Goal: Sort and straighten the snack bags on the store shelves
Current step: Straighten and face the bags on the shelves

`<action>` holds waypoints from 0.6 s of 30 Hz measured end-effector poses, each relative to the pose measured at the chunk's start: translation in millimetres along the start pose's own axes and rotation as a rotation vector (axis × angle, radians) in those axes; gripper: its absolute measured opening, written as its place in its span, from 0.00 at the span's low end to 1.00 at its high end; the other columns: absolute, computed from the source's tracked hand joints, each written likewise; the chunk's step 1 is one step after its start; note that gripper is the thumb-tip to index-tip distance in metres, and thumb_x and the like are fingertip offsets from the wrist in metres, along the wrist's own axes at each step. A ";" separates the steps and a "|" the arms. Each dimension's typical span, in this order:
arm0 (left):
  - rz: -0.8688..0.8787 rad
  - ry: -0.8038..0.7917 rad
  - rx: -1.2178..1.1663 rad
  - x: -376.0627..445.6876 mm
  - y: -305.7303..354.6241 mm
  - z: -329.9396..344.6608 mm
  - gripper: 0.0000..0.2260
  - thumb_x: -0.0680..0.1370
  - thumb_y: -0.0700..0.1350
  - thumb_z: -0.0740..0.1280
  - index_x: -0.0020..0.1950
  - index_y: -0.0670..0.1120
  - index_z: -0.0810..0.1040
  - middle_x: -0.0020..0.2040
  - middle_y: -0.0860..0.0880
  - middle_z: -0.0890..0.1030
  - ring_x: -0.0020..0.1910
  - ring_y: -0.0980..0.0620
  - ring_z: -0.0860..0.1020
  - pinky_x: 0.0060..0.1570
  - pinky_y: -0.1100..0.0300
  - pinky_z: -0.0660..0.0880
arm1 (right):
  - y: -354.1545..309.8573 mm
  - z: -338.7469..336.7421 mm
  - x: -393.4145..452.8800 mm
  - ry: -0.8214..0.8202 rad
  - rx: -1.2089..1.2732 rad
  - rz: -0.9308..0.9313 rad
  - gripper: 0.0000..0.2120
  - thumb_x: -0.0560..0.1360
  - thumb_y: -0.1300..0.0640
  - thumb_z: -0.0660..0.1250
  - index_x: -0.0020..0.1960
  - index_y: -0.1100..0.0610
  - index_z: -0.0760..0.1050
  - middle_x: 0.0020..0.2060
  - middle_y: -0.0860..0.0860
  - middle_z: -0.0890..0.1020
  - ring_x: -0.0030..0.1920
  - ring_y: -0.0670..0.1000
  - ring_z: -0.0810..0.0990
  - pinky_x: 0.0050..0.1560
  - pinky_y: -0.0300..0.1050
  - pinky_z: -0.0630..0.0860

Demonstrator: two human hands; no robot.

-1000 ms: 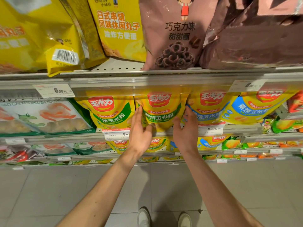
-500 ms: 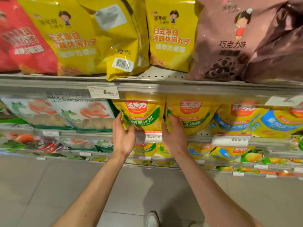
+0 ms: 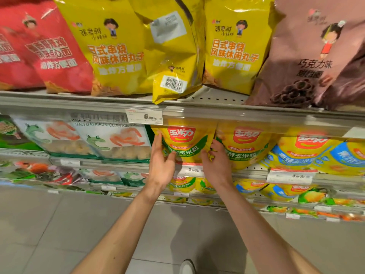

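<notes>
Both hands are on one yellow corn bag on the second shelf, just under the upper shelf rail. The left hand grips its left edge, fingers behind and thumb across the front at the bag's 8 o'clock; the right hand pinches the right edge at 4 o'clock, fingertips curled into the seam beside the neighbouring yellow bag. The held bag is glossy, soft-sided and puffed, standing upright with its base at the shelf lip above a price tag. At its 9 o'clock stand flat white prawn-cracker bags; at 3 o'clock, blue-banded corn bags. Above, tall crinkly yellow bags, one turned barcode-out and overhanging the edge, stand between red bags and brown bags. The tiled floor lies open below.
</notes>
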State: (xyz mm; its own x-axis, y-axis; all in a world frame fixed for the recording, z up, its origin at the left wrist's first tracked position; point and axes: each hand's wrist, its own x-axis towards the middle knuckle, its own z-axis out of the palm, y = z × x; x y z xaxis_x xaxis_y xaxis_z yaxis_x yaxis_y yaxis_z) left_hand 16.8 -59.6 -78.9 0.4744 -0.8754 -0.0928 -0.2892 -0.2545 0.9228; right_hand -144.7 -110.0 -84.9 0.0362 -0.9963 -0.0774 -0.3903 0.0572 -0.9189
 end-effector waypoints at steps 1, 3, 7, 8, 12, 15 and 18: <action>-0.007 -0.003 0.009 -0.6 -1.0 -1.6 0.37 0.77 0.49 0.66 0.83 0.59 0.54 0.81 0.55 0.64 0.80 0.54 0.64 0.78 0.44 0.64 | 0.0 -1.7 -1.3 -0.011 -0.006 -0.004 0.17 0.81 0.54 0.67 0.70 0.52 0.73 0.61 0.44 0.79 0.60 0.49 0.79 0.62 0.50 0.76; -0.011 -0.004 0.051 -6.0 0.7 -6.5 0.34 0.78 0.53 0.67 0.83 0.56 0.57 0.80 0.53 0.66 0.78 0.51 0.67 0.77 0.43 0.66 | 1.5 -6.7 -5.5 -0.046 -0.047 -0.027 0.20 0.81 0.51 0.67 0.72 0.50 0.71 0.66 0.44 0.78 0.64 0.49 0.78 0.64 0.50 0.76; -0.008 -0.053 0.124 -28.2 5.2 -17.5 0.31 0.80 0.60 0.66 0.80 0.52 0.64 0.78 0.51 0.70 0.75 0.51 0.70 0.75 0.43 0.68 | 3.3 -23.2 -23.9 -0.115 -0.098 -0.082 0.20 0.81 0.46 0.67 0.71 0.46 0.71 0.62 0.38 0.74 0.64 0.48 0.76 0.59 0.44 0.73; -0.015 -0.081 0.137 -35.6 7.6 -20.0 0.30 0.81 0.61 0.65 0.80 0.51 0.65 0.77 0.51 0.71 0.75 0.52 0.70 0.75 0.44 0.69 | 4.4 -28.7 -29.6 -0.131 -0.118 -0.082 0.21 0.81 0.46 0.67 0.72 0.46 0.70 0.62 0.38 0.73 0.65 0.47 0.75 0.61 0.46 0.73; -0.013 -0.144 0.145 -66.3 16.6 -25.5 0.22 0.80 0.61 0.66 0.73 0.58 0.71 0.72 0.54 0.75 0.69 0.54 0.75 0.70 0.47 0.73 | 8.9 -55.7 -53.3 -0.204 -0.161 -0.031 0.27 0.79 0.43 0.68 0.75 0.51 0.68 0.66 0.43 0.74 0.67 0.47 0.75 0.66 0.47 0.74; -0.001 -0.169 0.079 -87.1 30.9 -20.0 0.13 0.82 0.52 0.69 0.61 0.68 0.71 0.65 0.57 0.78 0.63 0.55 0.79 0.62 0.59 0.76 | 11.9 -79.8 -69.8 -0.204 -0.144 -0.023 0.23 0.79 0.45 0.70 0.71 0.51 0.73 0.65 0.46 0.80 0.64 0.47 0.79 0.66 0.47 0.75; 0.030 -0.177 0.036 -108.0 50.1 -10.2 0.13 0.82 0.48 0.69 0.63 0.62 0.74 0.63 0.59 0.79 0.59 0.60 0.81 0.53 0.70 0.73 | 11.0 -107.5 -85.2 -0.191 -0.128 -0.021 0.19 0.79 0.47 0.70 0.67 0.51 0.76 0.59 0.44 0.83 0.60 0.44 0.81 0.62 0.42 0.75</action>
State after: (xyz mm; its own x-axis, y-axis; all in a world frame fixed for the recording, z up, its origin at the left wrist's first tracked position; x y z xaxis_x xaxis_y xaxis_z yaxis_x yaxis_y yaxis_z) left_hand -40.5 26.4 -18.9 0.3125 -0.9406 -0.1324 -0.3325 -0.2389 0.9124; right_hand -250.9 -31.3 -46.9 0.2145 -0.9663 -0.1422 -0.5009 0.0162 -0.8654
